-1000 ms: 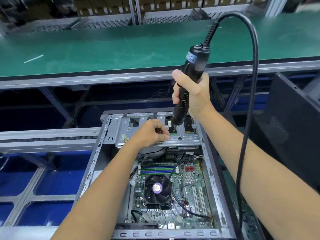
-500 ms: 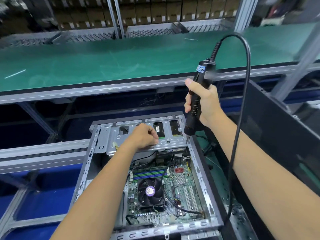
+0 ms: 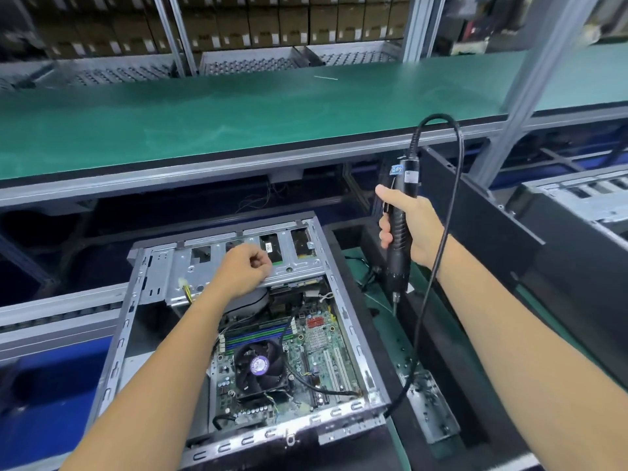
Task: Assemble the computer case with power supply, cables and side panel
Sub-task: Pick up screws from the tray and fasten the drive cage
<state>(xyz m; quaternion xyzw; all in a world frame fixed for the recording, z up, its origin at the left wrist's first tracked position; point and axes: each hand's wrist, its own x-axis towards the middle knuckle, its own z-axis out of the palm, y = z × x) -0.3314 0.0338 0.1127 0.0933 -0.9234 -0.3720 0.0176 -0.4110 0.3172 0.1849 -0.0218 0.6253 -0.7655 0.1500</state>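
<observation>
Step in hand looks like screw-fastening on the drive bracket at the far end of the open computer case, which lies on its side w/ motherboard exposed, side panel not yet on. Left hand rests curled on the bracket (can't tell if it pinches a screw). Right hand has its grip clenched round the electric screwdriver, bit hanging off to the case's right. Next: seat a screw, bring the bit over the hole, upright.
</observation>
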